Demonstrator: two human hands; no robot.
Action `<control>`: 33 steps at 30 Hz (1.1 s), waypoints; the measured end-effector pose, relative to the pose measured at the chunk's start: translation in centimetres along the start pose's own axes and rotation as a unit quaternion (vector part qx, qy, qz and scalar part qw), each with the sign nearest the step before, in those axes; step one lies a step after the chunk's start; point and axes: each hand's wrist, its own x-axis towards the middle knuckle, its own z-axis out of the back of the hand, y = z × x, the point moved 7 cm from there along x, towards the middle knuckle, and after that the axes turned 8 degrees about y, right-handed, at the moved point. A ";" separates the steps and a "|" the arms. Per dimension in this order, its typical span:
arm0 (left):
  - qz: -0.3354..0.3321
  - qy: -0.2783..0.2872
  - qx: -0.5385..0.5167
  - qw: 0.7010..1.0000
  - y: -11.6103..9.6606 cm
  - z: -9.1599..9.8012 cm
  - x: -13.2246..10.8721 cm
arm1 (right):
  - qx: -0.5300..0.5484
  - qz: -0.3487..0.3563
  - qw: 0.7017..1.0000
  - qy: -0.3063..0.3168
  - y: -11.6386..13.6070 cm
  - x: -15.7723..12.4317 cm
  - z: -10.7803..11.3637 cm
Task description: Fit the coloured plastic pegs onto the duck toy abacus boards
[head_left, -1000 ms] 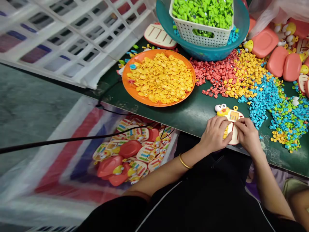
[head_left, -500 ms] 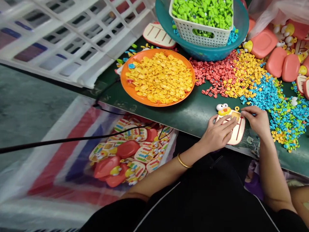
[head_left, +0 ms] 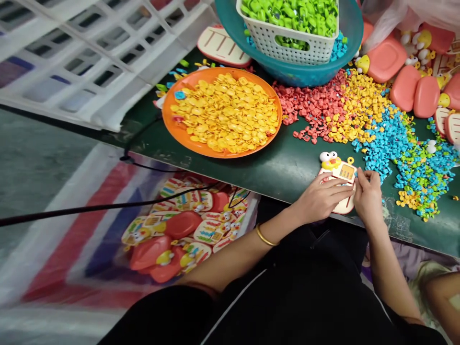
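Observation:
A cream duck-faced toy panel lies on the green table near its front edge, with bulging white eyes, a yellow bill and an orange square at its top. Across its middle rests my left hand, fingers stretched out and lying over the slots. My right hand is at the panel's right side, thumb and fingers pinched together by the slots. Whatever the pinch holds is too small and covered to make out. Bits of red and blue show on the panel between the fingers.
An orange plate of yellow pieces sits left. Behind stands a teal basin with a white basket of green pieces. Loose red pieces, yellow and blue pieces spread rightward. A white crate and a bag of toys are left.
My right hand has come inward and lower along the panel's right side, fingers now pinched. The view has shifted slightly, and more of the orange square shows. My left hand stays on the panel.

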 end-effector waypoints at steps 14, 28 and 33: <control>0.106 -0.057 0.023 0.992 0.8 0.4 0.0 | -0.058 0.063 0.994 0.075 -0.7 9.4 -0.1; 0.030 -0.024 -0.002 0.999 0.4 0.2 0.3 | 0.085 -0.038 0.996 -0.001 -1.0 3.1 1.0; 0.019 -0.050 0.000 0.999 -0.1 0.5 0.1 | 0.024 0.039 0.999 0.005 1.3 1.1 0.6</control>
